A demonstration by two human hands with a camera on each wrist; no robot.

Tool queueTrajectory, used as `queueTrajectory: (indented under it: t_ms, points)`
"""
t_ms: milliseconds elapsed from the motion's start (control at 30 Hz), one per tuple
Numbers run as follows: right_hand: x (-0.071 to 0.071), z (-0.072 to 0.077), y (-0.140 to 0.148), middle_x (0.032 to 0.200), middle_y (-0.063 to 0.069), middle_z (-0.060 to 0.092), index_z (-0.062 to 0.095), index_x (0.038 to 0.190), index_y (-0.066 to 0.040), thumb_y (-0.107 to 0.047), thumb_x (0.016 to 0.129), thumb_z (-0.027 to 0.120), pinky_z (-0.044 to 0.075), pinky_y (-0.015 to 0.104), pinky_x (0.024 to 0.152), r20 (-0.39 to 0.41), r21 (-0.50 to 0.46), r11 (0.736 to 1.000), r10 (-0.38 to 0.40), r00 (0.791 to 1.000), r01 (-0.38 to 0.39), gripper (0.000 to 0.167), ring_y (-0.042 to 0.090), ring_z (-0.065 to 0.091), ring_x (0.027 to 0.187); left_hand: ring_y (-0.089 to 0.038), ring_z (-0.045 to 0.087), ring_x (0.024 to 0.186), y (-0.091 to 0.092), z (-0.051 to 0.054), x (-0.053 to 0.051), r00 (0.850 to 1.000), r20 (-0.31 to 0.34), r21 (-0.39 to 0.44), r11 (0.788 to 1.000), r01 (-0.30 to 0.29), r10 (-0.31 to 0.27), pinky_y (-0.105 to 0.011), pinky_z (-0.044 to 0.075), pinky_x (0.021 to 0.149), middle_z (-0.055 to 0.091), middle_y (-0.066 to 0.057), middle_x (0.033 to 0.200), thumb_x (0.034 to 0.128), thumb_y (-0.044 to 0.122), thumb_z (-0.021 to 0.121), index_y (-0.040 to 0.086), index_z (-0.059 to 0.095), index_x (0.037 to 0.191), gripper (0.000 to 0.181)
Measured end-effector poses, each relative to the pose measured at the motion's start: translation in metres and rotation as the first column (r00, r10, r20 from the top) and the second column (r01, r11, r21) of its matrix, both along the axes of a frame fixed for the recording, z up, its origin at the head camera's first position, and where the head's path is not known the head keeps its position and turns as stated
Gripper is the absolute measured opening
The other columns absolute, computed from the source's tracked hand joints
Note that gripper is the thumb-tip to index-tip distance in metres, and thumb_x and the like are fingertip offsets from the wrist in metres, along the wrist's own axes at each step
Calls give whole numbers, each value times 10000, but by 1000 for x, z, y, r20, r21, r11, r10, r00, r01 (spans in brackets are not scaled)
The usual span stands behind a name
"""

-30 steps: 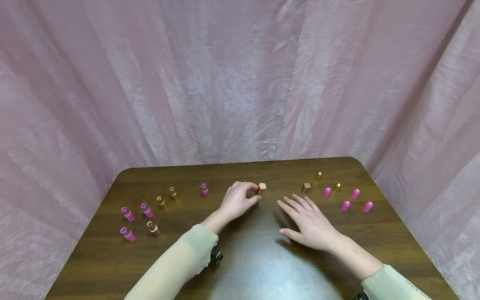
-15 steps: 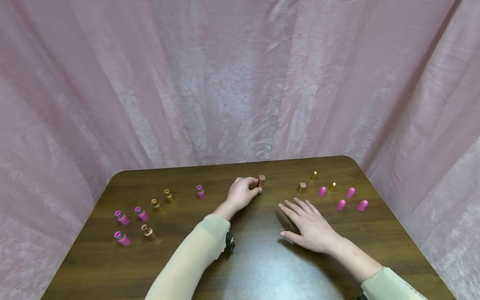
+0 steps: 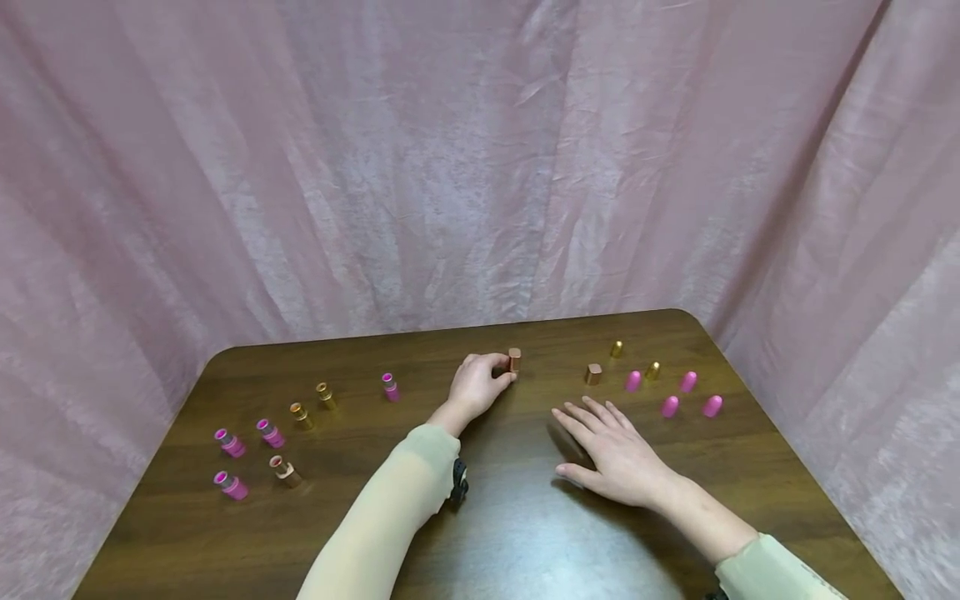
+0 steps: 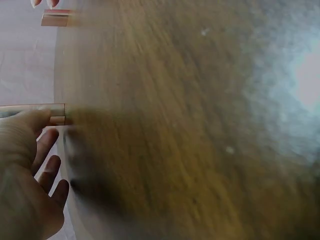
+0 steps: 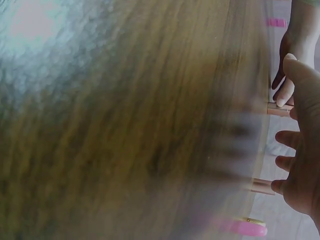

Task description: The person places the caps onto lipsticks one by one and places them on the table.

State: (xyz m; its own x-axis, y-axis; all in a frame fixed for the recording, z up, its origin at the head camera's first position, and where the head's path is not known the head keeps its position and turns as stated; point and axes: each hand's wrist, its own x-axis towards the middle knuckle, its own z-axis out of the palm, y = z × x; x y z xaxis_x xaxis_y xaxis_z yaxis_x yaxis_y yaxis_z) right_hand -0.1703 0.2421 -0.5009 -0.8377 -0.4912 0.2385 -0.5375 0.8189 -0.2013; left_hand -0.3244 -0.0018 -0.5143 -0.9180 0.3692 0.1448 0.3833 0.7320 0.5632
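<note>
Left grip [image 3: 475,386] narrow, thumb and fingers pinching copper piece [image 3: 515,359]; worktop [image 3: 517,475] beneath it, contact unclear, far edge just beyond. Right grip [image 3: 617,457] wide, fingers spread, to copper piece's near right. Right of copper piece: second copper piece [image 3: 594,374], gold caps [image 3: 653,371], pink caps [image 3: 670,407]; left of it: pink tubes [image 3: 231,485], gold tubes [image 3: 301,416], copper tube [image 3: 285,472]

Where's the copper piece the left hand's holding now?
In the head view, the copper piece is just right of centre near the table's far edge, between the left hand and a similar piece.
</note>
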Motion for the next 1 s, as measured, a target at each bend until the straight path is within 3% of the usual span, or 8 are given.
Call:
queueTrajectory:
  t_ms: [133,267,433,633,733,900,1000]
  points:
    - [-1,0,-1,1557,100,470,424,1573,-161,-584,922,680,201,626,1182,1,6,1000,-2,1000,2,817,384,308,1489,-295,469,1354,-8,2,4,1000,19,-26,1000,12,-11,-472,357,1136,605,-9,1425,968,378,716,183,574,1455,544]
    - [-3,1,2,1574,98,448,425,1571,-156,-596,924,668,197,626,1182,-13,25,1000,-11,1000,11,820,397,313,1484,-349,267,1499,-19,12,10,998,28,-119,991,55,-52,-552,211,1206,323,-105,1643,944,504,700,205,271,1634,866]
    - [-7,7,10,1610,109,390,415,1578,-166,-606,924,660,194,621,1183,-35,58,998,-36,999,38,825,391,283,1497,-309,67,1562,-34,35,19,990,-52,-312,944,108,-131,-566,33,1230,71,-91,1710,936,686,573,273,68,1660,975]
    - [-14,17,19,1628,132,349,415,1578,-162,-572,922,682,166,629,1187,-34,66,996,-66,997,68,819,378,238,1517,-302,55,1563,-49,59,49,945,-174,-494,855,159,-276,-592,31,1221,21,-70,1711,938,803,375,270,59,1661,952]
    - [-17,21,23,1640,142,318,405,1584,-167,-588,927,666,161,631,1188,-30,84,993,-84,996,86,823,391,234,1516,-291,43,1565,-51,66,69,923,-176,-530,823,205,-343,-585,25,1223,16,-59,1712,933,831,289,263,76,1662,949]
    - [-18,27,25,1660,140,270,379,1597,-178,-599,937,648,140,632,1195,0,96,991,-93,996,93,827,402,212,1521,-270,-18,1566,-47,68,98,888,-134,-530,789,311,-440,-582,10,1225,-2,-59,1712,934,833,255,284,30,1657,936]
    - [-19,30,23,1650,146,294,377,1597,-171,-595,940,648,145,641,1191,1,97,991,-88,996,87,827,404,210,1521,-260,-20,1566,-45,67,107,878,-137,-535,780,324,-459,-578,23,1227,5,-60,1713,940,825,256,292,17,1654,923]
